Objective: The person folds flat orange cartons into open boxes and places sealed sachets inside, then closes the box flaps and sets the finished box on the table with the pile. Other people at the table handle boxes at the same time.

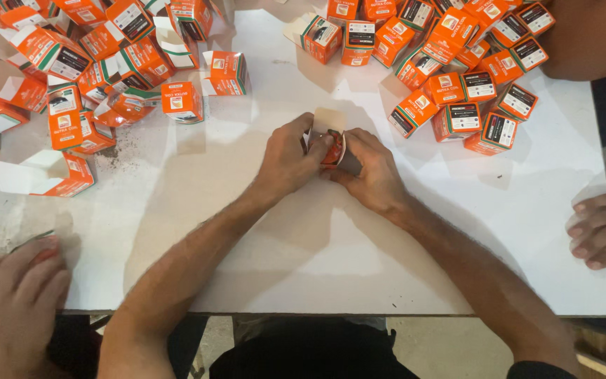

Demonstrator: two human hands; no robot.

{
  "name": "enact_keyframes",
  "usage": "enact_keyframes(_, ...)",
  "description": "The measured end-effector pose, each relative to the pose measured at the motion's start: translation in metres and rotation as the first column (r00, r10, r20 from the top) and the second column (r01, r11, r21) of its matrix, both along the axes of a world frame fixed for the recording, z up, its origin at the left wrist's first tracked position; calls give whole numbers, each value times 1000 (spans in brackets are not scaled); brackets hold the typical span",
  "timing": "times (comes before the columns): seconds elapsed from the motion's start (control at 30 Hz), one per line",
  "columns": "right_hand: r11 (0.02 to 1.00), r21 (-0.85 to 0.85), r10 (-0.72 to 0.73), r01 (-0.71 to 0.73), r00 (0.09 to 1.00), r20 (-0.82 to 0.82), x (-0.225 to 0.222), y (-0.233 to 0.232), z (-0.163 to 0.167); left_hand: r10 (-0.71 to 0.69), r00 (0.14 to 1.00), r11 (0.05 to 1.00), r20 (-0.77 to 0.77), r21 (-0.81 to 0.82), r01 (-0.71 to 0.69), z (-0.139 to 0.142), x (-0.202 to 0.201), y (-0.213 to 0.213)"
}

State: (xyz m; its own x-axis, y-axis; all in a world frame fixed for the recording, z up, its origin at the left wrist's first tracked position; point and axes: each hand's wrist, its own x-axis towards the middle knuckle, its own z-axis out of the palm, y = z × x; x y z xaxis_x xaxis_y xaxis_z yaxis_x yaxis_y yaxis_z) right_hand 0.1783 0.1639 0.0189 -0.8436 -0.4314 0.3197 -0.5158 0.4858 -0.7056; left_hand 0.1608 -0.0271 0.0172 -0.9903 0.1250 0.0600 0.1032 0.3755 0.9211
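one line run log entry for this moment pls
left hand + right hand: both hold small orange box, flap open | white table | open boxes left | closed boxes right

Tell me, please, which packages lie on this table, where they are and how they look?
Small carton: table centre, held between left hand and right hand, orange, pale flap raised.
Open cartons: upper left heap, orange and white, flaps open.
Closed cartons: upper right pile, orange cubes with black panels.

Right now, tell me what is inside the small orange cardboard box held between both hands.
The small orange cardboard box has its pale flap up, but the left hand and right hand cover its opening; contents cannot be seen.
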Motion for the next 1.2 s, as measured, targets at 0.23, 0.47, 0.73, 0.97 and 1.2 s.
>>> enact_keyframes(0.23, 986, -153, -45, 67, 989, 140, 1, 3, -10, 50, 981, 998, -190, 37, -43, -18, -7, 12)
enact_keyframes(0.47, 999, 34, 3, 7, 956, -293, 5, -1, -5, -189, 964, 880, 189, 467, 81, -13, -3, -15)
enact_keyframes(0.73, 994, 107, 59, -25, 941, -333, 5, -3, 7, -230, 946, 900, 230, 420, 117, -13, -10, -23)
enact_keyframes(0.97, 999, -54, -2, -4, 993, -116, 6, -2, 4, -225, 810, 967, -541, -20, 255, 1, 18, -21)
enact_keyframes(1.2, 1000, -28, -14, 13, 999, -42, 4, 2, -9, -354, 702, 935, -617, -252, 250, 11, 20, -33)
